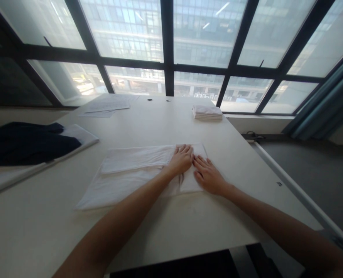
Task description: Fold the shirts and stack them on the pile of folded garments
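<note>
A white towel [130, 173] lies flat on the pale table [165, 127], partly folded, with a narrower folded layer along its far edge. My left hand [182, 158] rests palm down on the towel's right end, fingers stretched out and close together. My right hand [208, 175] lies flat beside it, fingers extended, on the towel's right edge. Both hands press on the cloth and hold nothing.
A stack of folded white towels [207, 112] sits at the table's far right. Paper sheets [107, 105] lie at the far left. A dark garment [23, 141] rests on a white board at left. Windows run behind; the table edge drops to grey floor at right.
</note>
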Demonstrator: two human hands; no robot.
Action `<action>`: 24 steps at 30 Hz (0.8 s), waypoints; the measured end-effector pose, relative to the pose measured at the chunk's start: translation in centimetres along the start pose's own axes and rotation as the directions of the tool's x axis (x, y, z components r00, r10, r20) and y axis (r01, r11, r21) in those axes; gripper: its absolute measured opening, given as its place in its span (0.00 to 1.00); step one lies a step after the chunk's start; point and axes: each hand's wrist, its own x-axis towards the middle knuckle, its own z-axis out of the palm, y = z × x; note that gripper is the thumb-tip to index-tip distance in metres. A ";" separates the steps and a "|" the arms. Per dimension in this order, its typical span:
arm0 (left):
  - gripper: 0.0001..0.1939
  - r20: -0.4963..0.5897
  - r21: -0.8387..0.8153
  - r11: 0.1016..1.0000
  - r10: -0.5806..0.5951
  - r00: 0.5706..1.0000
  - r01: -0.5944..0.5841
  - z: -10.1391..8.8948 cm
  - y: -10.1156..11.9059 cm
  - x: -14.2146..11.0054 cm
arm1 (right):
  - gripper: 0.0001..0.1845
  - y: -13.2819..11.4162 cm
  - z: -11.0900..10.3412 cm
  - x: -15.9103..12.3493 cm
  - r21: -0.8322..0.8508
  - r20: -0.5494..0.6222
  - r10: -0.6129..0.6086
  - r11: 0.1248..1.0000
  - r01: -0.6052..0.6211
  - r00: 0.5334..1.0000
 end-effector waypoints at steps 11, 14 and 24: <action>0.27 0.000 0.045 0.995 -0.090 0.996 0.090 1.2 -0.1 -0.5 | 0.30 8.6 -0.7 5.7 -0.133 -0.028 0.305 0.943 -0.306 0.952; 0.27 0.009 0.044 0.995 -0.092 0.996 0.091 1.2 -0.1 -0.5 | 0.30 7.8 -0.8 7.6 -0.089 -0.064 0.365 0.925 -0.370 0.929; 0.27 0.060 0.032 0.986 -0.167 0.984 0.165 0.5 -0.8 -0.5 | 0.32 1.6 1.2 8.2 -0.057 -0.060 0.265 0.962 -0.268 0.962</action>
